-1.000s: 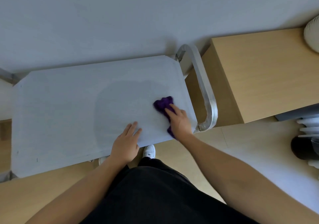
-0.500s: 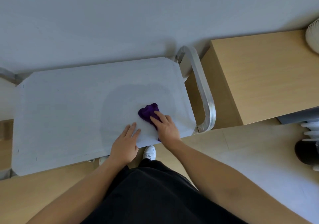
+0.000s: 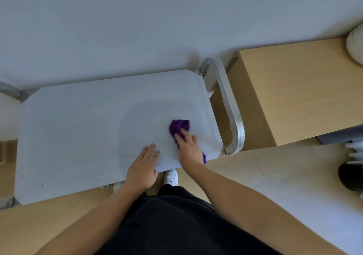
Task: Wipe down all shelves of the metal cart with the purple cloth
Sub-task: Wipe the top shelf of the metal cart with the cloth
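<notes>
Fingers flat on the purple cloth, the right hand should sweep overlapping strokes to the top shelf edges while the left hand, fingers slightly spread, braces it.

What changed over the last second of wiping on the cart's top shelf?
The right hand slid the purple cloth left toward the left hand, then partway back right toward the cart handle. It kept pressing the cloth; nothing was newly gripped or let go. The left hand stayed flat on the top shelf near its front edge.
</notes>
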A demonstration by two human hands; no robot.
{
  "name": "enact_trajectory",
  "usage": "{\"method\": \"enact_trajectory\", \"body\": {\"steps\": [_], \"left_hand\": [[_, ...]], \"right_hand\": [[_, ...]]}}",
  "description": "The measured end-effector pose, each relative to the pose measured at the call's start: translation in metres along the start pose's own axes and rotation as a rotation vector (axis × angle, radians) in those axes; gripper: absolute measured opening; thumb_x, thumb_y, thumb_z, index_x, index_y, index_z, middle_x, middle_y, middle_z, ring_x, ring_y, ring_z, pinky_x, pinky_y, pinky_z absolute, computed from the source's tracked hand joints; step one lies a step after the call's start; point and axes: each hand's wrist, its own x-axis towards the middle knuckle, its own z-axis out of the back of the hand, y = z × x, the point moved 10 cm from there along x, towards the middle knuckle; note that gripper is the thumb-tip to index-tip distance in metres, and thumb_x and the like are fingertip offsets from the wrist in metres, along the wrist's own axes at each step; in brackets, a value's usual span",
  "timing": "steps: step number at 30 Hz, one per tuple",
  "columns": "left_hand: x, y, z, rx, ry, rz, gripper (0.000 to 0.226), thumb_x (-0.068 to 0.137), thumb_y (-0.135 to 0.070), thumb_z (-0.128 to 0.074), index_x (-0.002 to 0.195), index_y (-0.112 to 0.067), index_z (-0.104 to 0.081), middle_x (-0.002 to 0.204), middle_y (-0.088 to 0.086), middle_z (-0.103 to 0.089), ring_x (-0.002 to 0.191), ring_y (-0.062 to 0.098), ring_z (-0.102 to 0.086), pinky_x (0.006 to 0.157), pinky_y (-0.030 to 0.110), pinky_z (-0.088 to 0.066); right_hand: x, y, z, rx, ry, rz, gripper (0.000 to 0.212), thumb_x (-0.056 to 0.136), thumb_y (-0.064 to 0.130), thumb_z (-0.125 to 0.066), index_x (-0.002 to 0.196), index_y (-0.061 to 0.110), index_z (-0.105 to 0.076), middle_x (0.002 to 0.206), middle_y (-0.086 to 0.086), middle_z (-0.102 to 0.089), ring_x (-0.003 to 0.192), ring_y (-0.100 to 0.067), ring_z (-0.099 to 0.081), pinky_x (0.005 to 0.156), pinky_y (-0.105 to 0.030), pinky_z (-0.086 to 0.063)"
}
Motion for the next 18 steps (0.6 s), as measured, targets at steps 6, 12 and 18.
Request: {"method": "enact_trajectory", "body": {"steps": [6,12,18], "left_hand": [[0.001,0.002,0.001,0.01,0.009,-0.019,0.061,0.093,-0.018,-0.049,0.149,-0.025,-0.029,0.163,-0.005,-0.005,0.15,0.016,-0.008,0.102,0.031,-0.046],[-0.008,0.013,0.005,0.047,0.018,0.013,0.058,0.094,-0.021,-0.045,0.149,-0.028,-0.029,0.162,-0.01,-0.005,0.148,0.012,-0.012,0.095,0.029,-0.049],[-0.034,0.054,0.01,0.014,0.028,0.089,0.059,0.091,-0.018,-0.044,0.147,-0.031,-0.032,0.162,-0.013,-0.007,0.147,0.012,-0.014,0.094,0.032,-0.05]], "right_hand": [[0.005,0.0,0.006,-0.03,0.042,0.231,0.066,0.08,0.0,-0.061,0.14,0.025,-0.048,0.151,0.002,-0.036,0.122,-0.028,-0.041,0.091,-0.039,-0.051],[0.019,-0.084,0.036,-0.033,-0.092,-0.186,0.066,0.089,0.003,-0.055,0.147,0.026,-0.034,0.155,0.002,-0.023,0.124,-0.027,-0.037,0.093,-0.036,-0.05],[0.011,0.026,-0.013,-0.092,-0.044,-0.034,0.067,0.086,0.0,-0.046,0.148,0.019,-0.028,0.157,-0.007,-0.016,0.122,-0.031,-0.036,0.102,-0.032,-0.034]]}}
